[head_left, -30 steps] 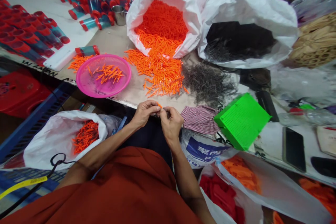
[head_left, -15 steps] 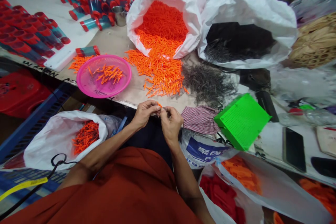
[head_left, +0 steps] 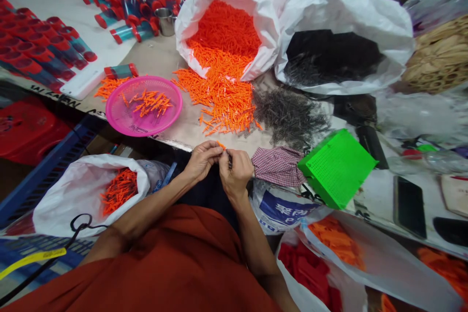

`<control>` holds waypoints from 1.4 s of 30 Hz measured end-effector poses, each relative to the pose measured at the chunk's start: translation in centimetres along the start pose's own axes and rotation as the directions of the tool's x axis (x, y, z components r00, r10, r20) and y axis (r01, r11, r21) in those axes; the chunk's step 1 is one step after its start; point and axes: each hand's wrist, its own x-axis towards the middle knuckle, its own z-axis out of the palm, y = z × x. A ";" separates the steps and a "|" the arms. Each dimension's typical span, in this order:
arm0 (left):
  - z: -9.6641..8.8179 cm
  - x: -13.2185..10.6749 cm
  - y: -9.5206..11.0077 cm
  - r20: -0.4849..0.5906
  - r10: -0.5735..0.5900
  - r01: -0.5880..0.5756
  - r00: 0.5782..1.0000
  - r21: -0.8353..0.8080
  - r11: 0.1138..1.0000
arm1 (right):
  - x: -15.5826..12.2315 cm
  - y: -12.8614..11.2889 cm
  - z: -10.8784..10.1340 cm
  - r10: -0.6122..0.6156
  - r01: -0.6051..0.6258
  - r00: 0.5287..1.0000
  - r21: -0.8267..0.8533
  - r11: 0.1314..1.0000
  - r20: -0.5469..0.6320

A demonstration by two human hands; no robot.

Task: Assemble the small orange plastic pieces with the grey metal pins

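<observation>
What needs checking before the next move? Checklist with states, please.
1. Orange piece gripped: ok, pinched in the left hand, tip showing.
2. Right hand hold: cannot tell, curled fingers hide most of it.
3. Orange pile accessible: ok, on the table just beyond the hands.
4. Orange and black pile separated: not ok, they meet at the edge.
5. Basket upright: ok, orange pieces inside.
6. Right hand clear of cloth: cannot tell.

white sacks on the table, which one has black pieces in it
The right-hand white sack, just behind the loose black pieces; the left-hand white sack holds orange pieces instead.
</observation>
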 end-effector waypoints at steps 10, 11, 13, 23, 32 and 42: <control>0.1 -0.2 -0.4 -0.041 0.051 -0.052 0.998 -0.014 0.999 | -0.1 -0.3 0.1 0.031 -0.031 0.999 0.010 0.999 -0.036; 0.1 -0.2 -0.4 -0.043 0.048 -0.049 0.998 -0.015 0.999 | -0.1 -0.3 0.1 0.014 -0.014 0.999 0.004 1.000 -0.040; 0.0 -0.2 -0.4 -0.045 0.036 -0.037 0.998 -0.014 0.999 | -0.1 -0.3 0.1 -0.011 0.012 0.999 0.011 1.000 -0.040; 0.0 -0.2 0.1 -0.049 0.042 -0.041 0.998 0.017 0.999 | 0.0 -0.3 0.1 0.091 -0.089 0.996 0.148 0.985 -0.006; 0.0 -0.3 0.3 -0.012 0.072 -0.071 0.997 0.062 0.996 | 0.0 -0.2 -0.1 0.133 -0.137 0.991 0.203 0.969 0.032; 0.1 -0.3 0.3 -0.043 0.055 -0.051 0.998 0.102 0.994 | 0.0 0.1 -0.2 0.130 -0.143 0.989 0.207 0.968 0.075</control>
